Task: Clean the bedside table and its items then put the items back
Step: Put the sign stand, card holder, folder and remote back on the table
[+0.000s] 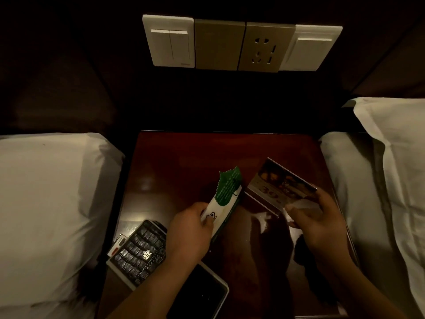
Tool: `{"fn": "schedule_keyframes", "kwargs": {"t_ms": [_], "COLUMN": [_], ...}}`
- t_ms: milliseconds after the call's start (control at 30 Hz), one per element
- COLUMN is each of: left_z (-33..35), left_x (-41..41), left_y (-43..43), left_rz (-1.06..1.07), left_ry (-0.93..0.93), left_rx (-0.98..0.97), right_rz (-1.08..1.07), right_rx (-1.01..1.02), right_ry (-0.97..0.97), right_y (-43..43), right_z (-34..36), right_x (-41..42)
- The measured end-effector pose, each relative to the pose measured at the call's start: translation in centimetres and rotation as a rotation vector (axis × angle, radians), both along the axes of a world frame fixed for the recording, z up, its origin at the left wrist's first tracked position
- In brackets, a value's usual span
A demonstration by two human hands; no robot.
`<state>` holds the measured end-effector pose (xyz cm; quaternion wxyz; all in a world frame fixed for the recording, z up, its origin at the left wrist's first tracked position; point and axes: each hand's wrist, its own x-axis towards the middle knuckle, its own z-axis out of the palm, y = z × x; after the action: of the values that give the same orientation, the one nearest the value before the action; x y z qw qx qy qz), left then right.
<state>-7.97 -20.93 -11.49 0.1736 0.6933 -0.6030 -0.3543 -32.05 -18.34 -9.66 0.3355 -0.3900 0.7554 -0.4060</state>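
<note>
Green-and-white leaf card — left hand is pinching its lower end; right hand is gripping a photo card above the bedside table.

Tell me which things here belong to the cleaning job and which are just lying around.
Job: table; leaf card in left hand; photo card in right hand; black booklet; tablet.
Lying about: pillows; switches; socket.

left hand: grips green-and-white leaf card, tilted above the counter
right hand: pinches picture card
counter's near-left corner: dark booklet, black tablet
</note>
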Motion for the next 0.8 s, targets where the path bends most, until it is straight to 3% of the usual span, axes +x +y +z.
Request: {"fn": "schedule_keyframes", "kwargs": {"t_ms": [367,800], "left_z": [0.4,-1.2], "left_x": [6.4,4.3], "left_y": [-8.1,-12.2], "left_rz": [0.094,0.074], "left_ry": [0.046,0.238], "left_rx": [-0.073,-0.005], "right_rz": [0.079,0.093], "right_rx": [-0.071,-0.125], "right_ry": [-0.019,-0.051], "right_y": [-1.6,-2.5], "right_z": [1.9,1.2], "right_x": [0.5,1.7]}}
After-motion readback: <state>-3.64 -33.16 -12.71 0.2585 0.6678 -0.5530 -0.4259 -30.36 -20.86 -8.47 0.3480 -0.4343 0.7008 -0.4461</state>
